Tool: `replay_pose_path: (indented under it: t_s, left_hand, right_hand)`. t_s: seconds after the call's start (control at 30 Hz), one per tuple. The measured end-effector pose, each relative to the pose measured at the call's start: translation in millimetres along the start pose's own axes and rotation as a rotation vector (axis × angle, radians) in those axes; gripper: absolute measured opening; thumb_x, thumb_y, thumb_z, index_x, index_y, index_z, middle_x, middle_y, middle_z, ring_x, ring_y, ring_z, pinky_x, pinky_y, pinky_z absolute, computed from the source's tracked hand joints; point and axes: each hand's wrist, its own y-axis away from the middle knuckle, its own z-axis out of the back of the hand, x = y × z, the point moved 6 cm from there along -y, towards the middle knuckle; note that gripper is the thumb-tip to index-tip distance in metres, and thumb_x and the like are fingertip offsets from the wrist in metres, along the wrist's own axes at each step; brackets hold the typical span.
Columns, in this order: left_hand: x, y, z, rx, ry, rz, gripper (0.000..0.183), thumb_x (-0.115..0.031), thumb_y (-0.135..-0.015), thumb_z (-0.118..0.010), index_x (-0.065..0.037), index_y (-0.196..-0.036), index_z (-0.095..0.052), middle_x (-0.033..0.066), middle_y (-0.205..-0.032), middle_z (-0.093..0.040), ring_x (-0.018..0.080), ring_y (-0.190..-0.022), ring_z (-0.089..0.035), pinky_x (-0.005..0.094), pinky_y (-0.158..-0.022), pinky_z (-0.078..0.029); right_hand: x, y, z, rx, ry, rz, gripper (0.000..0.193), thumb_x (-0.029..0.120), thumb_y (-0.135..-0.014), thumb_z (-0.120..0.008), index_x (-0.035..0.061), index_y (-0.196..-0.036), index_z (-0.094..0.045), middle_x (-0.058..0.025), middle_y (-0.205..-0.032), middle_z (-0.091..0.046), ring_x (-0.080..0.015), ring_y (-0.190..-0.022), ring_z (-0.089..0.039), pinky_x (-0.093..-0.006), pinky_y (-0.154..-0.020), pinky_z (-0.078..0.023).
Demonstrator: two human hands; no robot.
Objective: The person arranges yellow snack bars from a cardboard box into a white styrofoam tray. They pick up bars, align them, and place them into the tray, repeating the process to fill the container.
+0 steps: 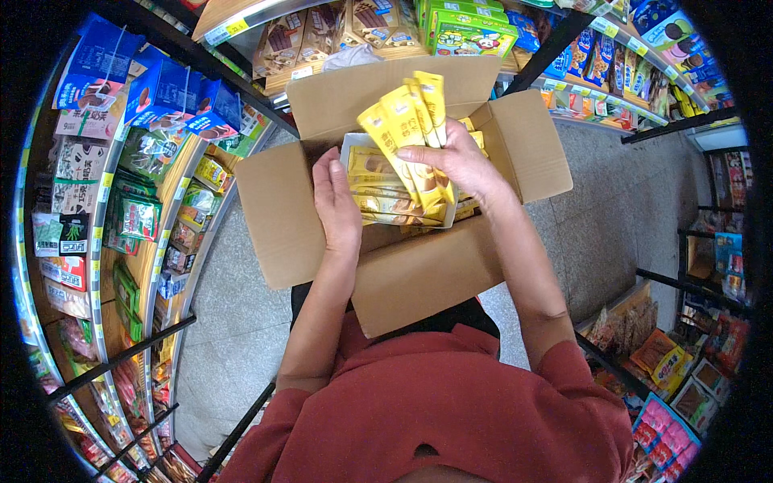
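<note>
An open cardboard box [427, 278] with its flaps folded out sits in front of me. Inside it is a smaller white tray [348, 143] with yellow snack packets [370, 165] lying in it. Over the tray, my right hand [463, 165] grips several slim yellow snack sachets [407, 121], fanned out between thumb and fingers. My left hand [336, 201] rests against the tray's left side, its fingers stretched out and holding nothing. More yellow packets show in the box beyond my right hand, partly hidden by it.
Shelves of bagged snacks [137, 217] curve along the left, with blue boxes [165, 92] on top. Brown snack boxes [374, 24] and green boxes [471, 32] stand on the shelf ahead. More shelves [596, 60] line the right. Grey floor [596, 225] lies between.
</note>
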Motion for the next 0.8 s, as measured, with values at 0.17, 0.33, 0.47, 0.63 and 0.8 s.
replay_pose_path:
  t_s: [0.17,0.33,0.47,0.63,0.8]
  left_hand:
    - [6.3,-1.5,7.4,-0.101,0.092,-0.040,0.060,-0.047,-0.100,-0.025,0.003,-0.128,-0.040,0.0190,-0.120,-0.052,0.0266,-0.114,-0.048,0.0367,-0.102,-0.034]
    - [3.6,-0.1,2.4,-0.095,0.110,0.034,0.056,-0.046,-0.099,-0.031,0.003,-0.120,-0.051,0.0150,-0.118,-0.054,0.0235,-0.112,-0.048,0.0369,-0.098,-0.036]
    - [5.1,1.4,4.4,-0.102,0.115,0.037,0.056,-0.046,-0.099,-0.033,0.003,-0.118,-0.052,0.0136,-0.114,-0.054,0.0218,-0.109,-0.048,0.0356,-0.097,-0.036]
    - [1.1,3.7,1.5,-0.091,0.097,0.018,0.055,-0.046,-0.099,-0.034,0.002,-0.118,-0.053,0.0132,-0.112,-0.055,0.0206,-0.110,-0.047,0.0341,-0.097,-0.036]
    - [-2.2,5.6,1.5,-0.080,0.103,0.003,0.047,-0.039,-0.100,-0.035,0.002,-0.115,-0.051,0.0118,-0.108,-0.056,0.0179,-0.102,-0.052,0.0309,-0.091,-0.041]
  right_hand:
    - [18.5,-1.7,-20.8,0.401,0.477,-0.236,0.052,0.022,-0.071,-0.078,0.0028,-0.115,-0.056,-0.0064,-0.095,-0.066,-0.0126,-0.079,-0.063,-0.0286,-0.070,-0.054]
    - [-24.1,-27.6,-17.2,0.252,0.641,0.092,0.047,0.016,-0.073,-0.075,-0.0007,-0.111,-0.056,-0.0150,-0.103,-0.064,-0.0195,-0.099,-0.060,-0.0334,-0.086,-0.048]
    - [-29.5,-20.0,-15.4,0.213,0.709,0.020,0.033,0.008,-0.073,-0.071,0.0003,-0.103,-0.061,-0.0152,-0.101,-0.064,-0.0234,-0.097,-0.062,-0.0350,-0.085,-0.049]
    - [-44.5,-16.0,-12.0,0.020,1.116,0.312,0.020,0.005,-0.071,-0.068,0.0023,-0.090,-0.065,-0.0144,-0.091,-0.064,-0.0309,-0.088,-0.062,-0.0395,-0.079,-0.050]
    - [-28.2,3.0,-11.7,-0.151,1.237,0.465,0.016,0.013,-0.073,-0.067,0.0040,-0.086,-0.066,-0.0145,-0.087,-0.062,-0.0326,-0.086,-0.062,-0.0416,-0.076,-0.050]
